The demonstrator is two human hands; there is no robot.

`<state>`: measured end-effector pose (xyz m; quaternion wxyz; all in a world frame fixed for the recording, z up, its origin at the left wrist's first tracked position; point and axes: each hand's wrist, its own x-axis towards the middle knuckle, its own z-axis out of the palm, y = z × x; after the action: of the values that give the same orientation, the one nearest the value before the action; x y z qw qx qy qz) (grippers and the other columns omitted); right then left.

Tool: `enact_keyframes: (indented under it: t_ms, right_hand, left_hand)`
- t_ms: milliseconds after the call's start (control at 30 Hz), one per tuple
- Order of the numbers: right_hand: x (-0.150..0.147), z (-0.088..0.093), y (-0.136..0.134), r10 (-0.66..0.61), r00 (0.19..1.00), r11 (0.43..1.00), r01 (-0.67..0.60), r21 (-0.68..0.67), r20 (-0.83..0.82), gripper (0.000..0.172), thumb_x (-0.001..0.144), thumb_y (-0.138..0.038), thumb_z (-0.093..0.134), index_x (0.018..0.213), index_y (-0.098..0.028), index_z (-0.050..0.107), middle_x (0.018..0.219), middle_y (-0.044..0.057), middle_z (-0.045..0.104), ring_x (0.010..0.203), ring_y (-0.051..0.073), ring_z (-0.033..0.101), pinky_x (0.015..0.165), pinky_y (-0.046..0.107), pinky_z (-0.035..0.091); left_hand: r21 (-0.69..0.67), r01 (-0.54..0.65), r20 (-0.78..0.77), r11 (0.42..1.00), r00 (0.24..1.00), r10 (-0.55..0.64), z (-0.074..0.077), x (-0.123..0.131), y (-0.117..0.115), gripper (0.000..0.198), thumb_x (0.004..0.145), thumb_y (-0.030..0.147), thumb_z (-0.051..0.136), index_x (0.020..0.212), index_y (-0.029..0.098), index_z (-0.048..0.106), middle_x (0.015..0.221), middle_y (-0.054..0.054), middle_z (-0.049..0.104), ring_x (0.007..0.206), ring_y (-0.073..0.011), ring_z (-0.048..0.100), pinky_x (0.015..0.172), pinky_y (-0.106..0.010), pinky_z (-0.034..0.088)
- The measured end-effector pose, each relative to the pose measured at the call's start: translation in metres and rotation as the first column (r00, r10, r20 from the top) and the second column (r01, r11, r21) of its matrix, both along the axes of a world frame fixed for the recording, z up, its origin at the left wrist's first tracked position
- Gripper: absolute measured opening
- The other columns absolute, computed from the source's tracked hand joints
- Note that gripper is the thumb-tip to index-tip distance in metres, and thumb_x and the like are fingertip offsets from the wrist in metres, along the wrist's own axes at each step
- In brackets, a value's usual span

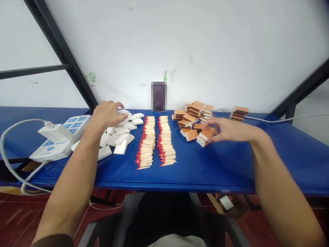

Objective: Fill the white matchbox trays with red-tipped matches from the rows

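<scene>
My left hand [108,114] rests on top of a heap of white matchbox trays [120,132] at the left of the blue table [200,168]; its fingers curl down over the trays. My right hand [226,129] reaches into a pile of orange matchbox sleeves [194,116], its fingertips pinching one orange sleeve [207,134] at the near edge of the pile. Between the two piles lie two long rows of red-tipped matches [155,140], heads pointing left.
A white power strip [60,135] with a plugged-in adapter and a grey cable sits at the table's left end. A small separate stack of orange sleeves [239,113] stands at the back right beside a white cable. A dark upright card [158,96] leans on the wall.
</scene>
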<state>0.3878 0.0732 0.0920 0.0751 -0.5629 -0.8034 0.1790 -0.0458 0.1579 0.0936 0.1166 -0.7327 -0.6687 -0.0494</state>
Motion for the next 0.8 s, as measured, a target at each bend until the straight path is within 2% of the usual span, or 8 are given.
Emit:
enact_keyframes:
  t_ms: [67, 267, 367, 500, 600, 700, 767, 800]
  right_hand:
    - [-0.001, 0.0, 0.0, 0.008, 1.0, 1.0, -0.008, 0.0, -0.016, 0.05, 0.068, -0.057, 0.077, 0.103, -0.022, 0.072, 0.088, 0.005, 0.071, 0.073, 0.023, 0.063, 0.063, 0.034, 0.051]
    - [0.006, -0.006, 0.004, -0.029, 0.999, 0.999, 0.029, 0.032, 0.013, 0.061, 0.065, -0.057, 0.08, 0.114, -0.022, 0.073, 0.093, 0.006, 0.071, 0.078, 0.026, 0.065, 0.065, 0.037, 0.052]
    - [0.011, -0.009, 0.007, -0.009, 1.0, 0.998, 0.009, 0.069, 0.009, 0.054, 0.069, -0.055, 0.077, 0.112, -0.023, 0.073, 0.094, 0.006, 0.07, 0.078, 0.025, 0.064, 0.066, 0.037, 0.051]
    - [0.005, -0.006, 0.004, 0.076, 0.993, 0.979, -0.056, 0.194, -0.094, 0.045, 0.076, -0.056, 0.073, 0.109, -0.025, 0.072, 0.102, 0.007, 0.069, 0.082, 0.023, 0.063, 0.069, 0.035, 0.051]
    - [-0.008, -0.007, 0.002, 0.134, 0.976, 0.946, -0.075, 0.316, -0.17, 0.037, 0.081, -0.053, 0.072, 0.103, -0.023, 0.069, 0.11, 0.008, 0.069, 0.094, 0.025, 0.065, 0.081, 0.038, 0.051]
    - [-0.024, -0.017, 0.006, 0.127, 0.972, 0.896, -0.027, 0.442, -0.198, 0.035, 0.082, -0.047, 0.072, 0.107, -0.022, 0.067, 0.111, 0.009, 0.071, 0.099, 0.028, 0.066, 0.087, 0.043, 0.052]
    - [-0.038, -0.028, 0.01, 0.156, 0.957, 0.825, 0.01, 0.565, -0.245, 0.034, 0.083, -0.041, 0.072, 0.111, -0.022, 0.066, 0.114, 0.009, 0.072, 0.102, 0.029, 0.067, 0.088, 0.044, 0.053]
    - [-0.045, -0.035, 0.012, 0.184, 0.943, 0.77, 0.037, 0.636, -0.278, 0.033, 0.083, -0.036, 0.072, 0.112, -0.021, 0.066, 0.115, 0.01, 0.072, 0.105, 0.03, 0.067, 0.09, 0.045, 0.053]
  left_hand:
    - [-0.066, 0.0, 0.025, 0.998, 1.0, 0.001, -0.002, -0.003, 0.003, 0.058, 0.078, 0.051, 0.052, 0.127, 0.022, 0.065, 0.116, -0.016, 0.07, 0.116, -0.0436, 0.058, 0.086, -0.046, 0.047]
    - [-0.167, 0.012, 0.073, 0.986, 0.997, 0.0, -0.008, -0.014, 0.013, 0.062, 0.076, 0.056, 0.052, 0.128, 0.026, 0.065, 0.114, -0.011, 0.075, 0.106, -0.0391, 0.066, 0.082, -0.04, 0.048]
    - [-0.179, 0.008, 0.093, 0.984, 0.996, 0.009, -0.008, -0.017, 0.014, 0.06, 0.079, 0.057, 0.049, 0.127, 0.026, 0.066, 0.115, -0.012, 0.074, 0.105, -0.0387, 0.067, 0.08, -0.04, 0.048]
    - [-0.14, -0.027, 0.113, 0.99, 0.993, 0.043, -0.006, -0.02, 0.014, 0.057, 0.087, 0.054, 0.04, 0.128, 0.023, 0.065, 0.118, -0.015, 0.072, 0.109, -0.0417, 0.065, 0.08, -0.044, 0.049]
    - [-0.119, -0.029, 0.127, 0.993, 0.991, 0.045, -0.005, -0.023, 0.014, 0.055, 0.088, 0.052, 0.04, 0.127, 0.022, 0.066, 0.119, -0.015, 0.072, 0.108, -0.0421, 0.065, 0.078, -0.045, 0.049]
    - [-0.101, -0.001, 0.143, 0.995, 0.99, 0.016, -0.005, -0.024, 0.013, 0.052, 0.085, 0.051, 0.046, 0.12, 0.022, 0.07, 0.11, -0.013, 0.075, 0.099, -0.0395, 0.068, 0.075, -0.043, 0.05]
    - [-0.042, 0.016, 0.158, 0.999, 0.987, -0.009, -0.005, -0.022, 0.013, 0.05, 0.086, 0.05, 0.046, 0.119, 0.021, 0.07, 0.107, -0.012, 0.075, 0.098, -0.0386, 0.068, 0.077, -0.043, 0.05]
    - [0.002, 0.029, 0.167, 1.0, 0.986, -0.029, -0.005, -0.019, 0.012, 0.049, 0.087, 0.048, 0.045, 0.12, 0.021, 0.069, 0.108, -0.012, 0.075, 0.099, -0.0382, 0.067, 0.079, -0.044, 0.05]
